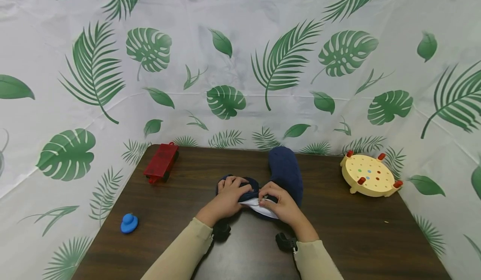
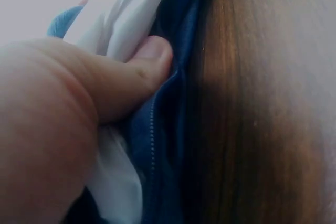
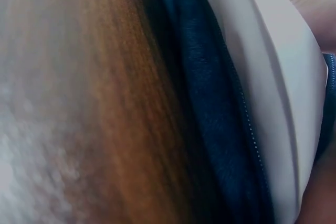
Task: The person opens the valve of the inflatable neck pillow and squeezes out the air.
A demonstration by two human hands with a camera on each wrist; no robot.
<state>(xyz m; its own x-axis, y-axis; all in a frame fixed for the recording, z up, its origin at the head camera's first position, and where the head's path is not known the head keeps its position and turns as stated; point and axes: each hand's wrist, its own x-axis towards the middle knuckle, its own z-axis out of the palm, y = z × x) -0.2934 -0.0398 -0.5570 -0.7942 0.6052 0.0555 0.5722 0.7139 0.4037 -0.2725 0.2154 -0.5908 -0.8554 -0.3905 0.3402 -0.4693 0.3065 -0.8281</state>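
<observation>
Head view — left hand point(image 1: 226, 199) and right hand point(image 1: 282, 205) grip navy cushion point(image 1: 286, 169).

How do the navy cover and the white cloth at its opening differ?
The navy cover is dark and fuzzy, while the white cloth looks pale and smooth. The navy cover has a zip along its edge; no zip shows on the white cloth. Far more of the navy cover shows than of the white cloth. Both look like soft fabric.
</observation>
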